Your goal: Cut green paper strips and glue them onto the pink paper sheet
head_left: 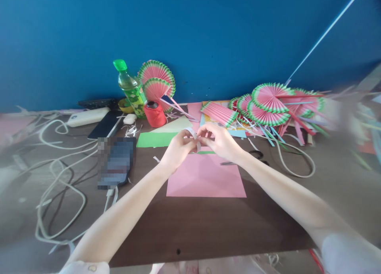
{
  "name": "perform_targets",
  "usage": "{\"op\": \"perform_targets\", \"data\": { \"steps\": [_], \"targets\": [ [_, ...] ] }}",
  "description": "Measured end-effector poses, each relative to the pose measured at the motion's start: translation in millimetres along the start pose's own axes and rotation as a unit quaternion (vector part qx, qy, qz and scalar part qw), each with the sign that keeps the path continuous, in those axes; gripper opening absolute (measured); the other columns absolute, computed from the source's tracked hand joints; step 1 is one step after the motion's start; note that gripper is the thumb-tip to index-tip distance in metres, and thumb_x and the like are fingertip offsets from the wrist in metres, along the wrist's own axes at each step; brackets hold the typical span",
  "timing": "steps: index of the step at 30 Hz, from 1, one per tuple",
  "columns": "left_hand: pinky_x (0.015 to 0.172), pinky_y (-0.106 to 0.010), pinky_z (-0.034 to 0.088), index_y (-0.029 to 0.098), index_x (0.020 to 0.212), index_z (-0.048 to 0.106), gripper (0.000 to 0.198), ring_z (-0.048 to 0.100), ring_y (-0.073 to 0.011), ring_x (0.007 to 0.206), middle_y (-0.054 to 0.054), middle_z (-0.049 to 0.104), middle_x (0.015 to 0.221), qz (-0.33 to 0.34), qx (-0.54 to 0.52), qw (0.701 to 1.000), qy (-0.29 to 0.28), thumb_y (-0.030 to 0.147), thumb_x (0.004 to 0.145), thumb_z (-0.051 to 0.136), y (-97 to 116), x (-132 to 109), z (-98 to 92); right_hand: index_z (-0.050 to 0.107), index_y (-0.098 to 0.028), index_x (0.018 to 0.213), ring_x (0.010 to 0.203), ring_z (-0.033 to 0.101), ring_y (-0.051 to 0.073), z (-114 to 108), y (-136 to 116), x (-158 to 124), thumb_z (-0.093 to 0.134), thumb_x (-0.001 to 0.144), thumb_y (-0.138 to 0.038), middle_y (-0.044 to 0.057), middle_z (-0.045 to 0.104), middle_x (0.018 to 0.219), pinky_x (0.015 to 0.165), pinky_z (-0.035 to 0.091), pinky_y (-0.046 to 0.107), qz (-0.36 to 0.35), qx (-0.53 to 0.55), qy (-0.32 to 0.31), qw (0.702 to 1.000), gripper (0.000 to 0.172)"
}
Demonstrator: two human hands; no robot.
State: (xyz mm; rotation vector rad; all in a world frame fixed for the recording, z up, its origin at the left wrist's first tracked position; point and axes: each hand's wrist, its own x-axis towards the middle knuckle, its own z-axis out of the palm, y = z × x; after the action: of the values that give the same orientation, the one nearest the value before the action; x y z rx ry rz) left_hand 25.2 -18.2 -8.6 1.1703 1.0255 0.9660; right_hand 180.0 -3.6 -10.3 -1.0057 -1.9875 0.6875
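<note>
Looking from the head view, you hold a white loop in the air over the far edge of the pink paper. It may be tape, but it is too small to tell. Your left hand grips it, with the fingers close in around it. Your right hand is narrow too, its thumb and finger pinching the loop's right side. To do this well, hold the loop firm with your left and pull softly with your right, so it does not crease or tear. Mind the scissors, which lie partly hidden by your right wrist. Both your arms reach forward and lean in over the table, so your hands meet in the middle. Your fingers are bent, with the tips nearly touching.
</note>
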Motion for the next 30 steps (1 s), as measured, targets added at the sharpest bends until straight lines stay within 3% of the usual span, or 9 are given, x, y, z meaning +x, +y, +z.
{"op": "perform_targets", "data": {
  "steps": [5, 12, 21, 30],
  "targets": [
    [0.072, -0.030, 0.047, 0.016, 0.086, 0.048, 0.017, 0.059, -0.0119, 0.059, 0.005, 0.057, 0.054, 0.025, 0.035, 0.999, 0.008, 0.020, 0.071, 0.055, -4.1, 1.5, -2.0, 0.051, -0.019, 0.073, 0.062, 0.049, 0.011, 1.0, -5.0, -0.6, 0.053, 0.080, -0.017, 0.000, 0.056, 0.076, 0.061, 0.041, 0.026, 0.019, 0.021, 0.004, 1.000, 0.007],
    [0.069, -0.028, 0.048, 0.017, 0.086, 0.050, 0.018, 0.060, -0.0130, 0.060, 0.004, 0.060, 0.057, 0.043, 0.034, 0.998, 0.029, 0.017, 0.068, 0.055, -8.4, 1.3, -3.1, 0.045, -0.020, 0.074, 0.071, 0.048, 0.014, 5.0, -6.0, -4.3, 0.046, 0.083, -0.013, 0.002, 0.051, 0.077, 0.062, 0.039, 0.026, -0.045, -0.037, 0.024, 0.998, 0.012],
    [0.076, -0.035, 0.048, 0.015, 0.084, 0.046, 0.016, 0.064, -0.0143, 0.065, 0.000, 0.064, 0.065, 0.005, -0.063, 0.998, 0.005, 0.020, 0.071, 0.054, -2.2, 0.5, 2.9, 0.043, -0.020, 0.074, 0.074, 0.048, 0.014, 6.0, -7.5, -3.5, 0.046, 0.084, -0.013, 0.002, 0.049, 0.076, 0.064, 0.038, 0.027, -0.061, -0.055, 0.024, 0.996, 0.012],
    [0.071, -0.032, 0.048, 0.017, 0.086, 0.051, 0.013, 0.059, -0.0125, 0.057, 0.005, 0.054, 0.052, 0.039, 0.045, 0.998, 0.026, 0.023, 0.075, 0.052, -7.6, 3.4, -4.2, 0.049, -0.019, 0.074, 0.061, 0.049, 0.011, 8.8, -5.6, -3.8, 0.053, 0.082, -0.025, 0.001, 0.055, 0.075, 0.059, 0.041, 0.026, 0.032, 0.046, 0.039, 0.998, 0.010]
  ]
}}
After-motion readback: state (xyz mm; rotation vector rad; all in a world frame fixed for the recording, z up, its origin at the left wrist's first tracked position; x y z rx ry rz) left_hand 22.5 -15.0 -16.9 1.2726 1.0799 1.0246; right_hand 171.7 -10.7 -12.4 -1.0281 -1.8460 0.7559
